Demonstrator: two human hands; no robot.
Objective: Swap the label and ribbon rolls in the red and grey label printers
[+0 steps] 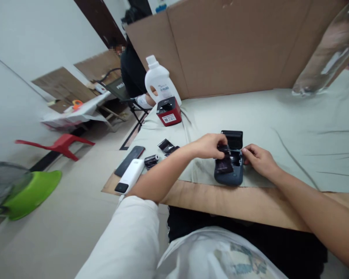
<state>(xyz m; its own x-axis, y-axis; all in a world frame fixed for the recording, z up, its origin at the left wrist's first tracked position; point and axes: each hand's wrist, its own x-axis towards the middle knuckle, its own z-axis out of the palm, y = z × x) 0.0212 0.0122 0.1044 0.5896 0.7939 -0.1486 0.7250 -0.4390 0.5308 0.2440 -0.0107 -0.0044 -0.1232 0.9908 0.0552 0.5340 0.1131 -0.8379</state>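
Observation:
A small dark device that looks like a portable label printer (pixel 237 178) sits near the table's front edge with its lid (pixel 234 139) raised. My left hand (pixel 211 146) pinches a black glossy strip (pixel 224 164), which hangs over the printer's left side and hides part of it. At the right side of the printer, my right hand (pixel 257 158) grips its edge by the open compartment, fingers curled. Left of the printer, a small black roll (pixel 151 161) with a white core and another black strip (pixel 166 146) lie partly behind my left forearm.
A dark phone (pixel 130 161) and a white power bank (pixel 132 174) lie at the table's left edge. Behind them stand a red-and-black box (pixel 169 112) and a white jug (pixel 161 81). A cardboard panel (pixel 235 46) borders the back; a clear bottle (pixel 322 66) stands right. Another person (pixel 132 69) sits beyond.

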